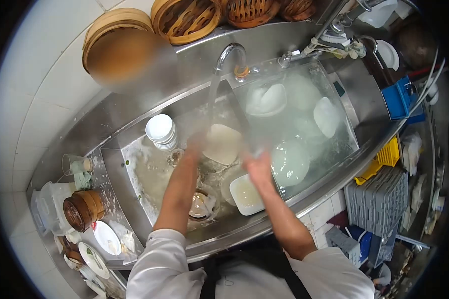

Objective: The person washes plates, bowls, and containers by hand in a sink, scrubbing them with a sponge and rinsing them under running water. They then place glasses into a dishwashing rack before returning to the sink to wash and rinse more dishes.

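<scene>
A white, rounded-square dish (223, 144) is tilted under the running faucet (230, 55), over the left sink basin. My left hand (198, 143) grips its left edge; the fingers are smeared by motion. Just right of the dish, my right hand (257, 158) is blurred too, near the divider between the basins. Something pale shows at its fingertips, too blurred to name. Below my hands, a square white bowl (247, 194) with cloudy liquid in it rests in the left basin. A stack of small white bowls (160, 130) stands to the left in the foamy water.
Several white dishes (326, 117) lie in the water-filled right basin. Bamboo steamers (186, 21) line the back ledge. A glass (75, 164), a small steamer (83, 209) and used plates (106, 237) sit on the left counter. Grey crates (376, 202) are stacked at the right.
</scene>
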Available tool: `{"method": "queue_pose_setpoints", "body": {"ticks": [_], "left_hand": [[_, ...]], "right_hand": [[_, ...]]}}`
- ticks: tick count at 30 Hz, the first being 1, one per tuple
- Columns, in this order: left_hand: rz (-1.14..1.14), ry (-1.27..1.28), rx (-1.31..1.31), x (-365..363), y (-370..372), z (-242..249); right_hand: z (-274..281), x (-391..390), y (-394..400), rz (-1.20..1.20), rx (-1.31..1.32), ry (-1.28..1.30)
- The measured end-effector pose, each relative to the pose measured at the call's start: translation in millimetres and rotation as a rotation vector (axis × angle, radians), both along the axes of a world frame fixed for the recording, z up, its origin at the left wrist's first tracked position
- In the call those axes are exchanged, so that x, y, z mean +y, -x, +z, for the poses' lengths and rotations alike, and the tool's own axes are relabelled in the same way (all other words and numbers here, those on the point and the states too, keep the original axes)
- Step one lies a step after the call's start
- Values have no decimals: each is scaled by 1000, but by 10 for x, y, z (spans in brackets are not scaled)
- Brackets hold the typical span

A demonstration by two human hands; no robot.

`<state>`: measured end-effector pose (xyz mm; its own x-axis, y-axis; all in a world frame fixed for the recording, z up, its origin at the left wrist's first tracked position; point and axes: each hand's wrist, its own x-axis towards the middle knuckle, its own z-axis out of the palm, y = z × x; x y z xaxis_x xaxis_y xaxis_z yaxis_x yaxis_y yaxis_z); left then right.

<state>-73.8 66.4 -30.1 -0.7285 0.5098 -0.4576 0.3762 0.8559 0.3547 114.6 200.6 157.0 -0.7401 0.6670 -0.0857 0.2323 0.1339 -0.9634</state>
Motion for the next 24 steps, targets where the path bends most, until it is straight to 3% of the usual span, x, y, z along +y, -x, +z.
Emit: {"method": "queue_pose_setpoints", "body": {"ticks": [2, 4, 6, 8, 9, 11, 14, 16, 17, 18, 20, 21, 22, 24], "left_hand": [[-108, 25, -1, -110, -105, 104], [-171, 30, 59, -64, -104, 387], [-67, -46, 201, -13, -311, 858], [4, -145, 400, -182, -588, 997], [156, -266, 321, -271, -643, 1171], [453, -506, 130, -497, -828, 1464], [630, -795, -119, -991, -942, 1053], [723, -1014, -398, -1429, -843, 613], [748, -999, -562, -1564, -894, 709], [768, -989, -729, -1563, -915, 810], [804, -1045, -896, -1343, -1079, 504], [807, -1080, -974, -1127, -1111, 406], [854, -1172, -875, -874, -1149, 493], [532, -931, -326, -593, -986, 427]], "right_hand": [[176, -313, 243, 164, -20, 322], [261, -283, 844, 107, 235, 572], [15, -272, 1079, 23, 466, 655], [-123, -213, 1040, 9, 413, 662], [-199, -343, 831, 80, 206, 360], [-1232, -716, 746, 70, -20, -250], [-1160, -983, 638, 661, -269, -535], [-848, -640, 545, 1028, -388, -824], [-859, -385, 604, 1034, -410, -715], [-786, -355, 614, 814, -269, -401], [-616, -527, 390, 341, 8, 226], [-520, -889, 212, 64, 214, 1034], [-627, -1032, 143, 17, 264, 1171], [-798, -845, -312, -152, 277, 1041]]}}
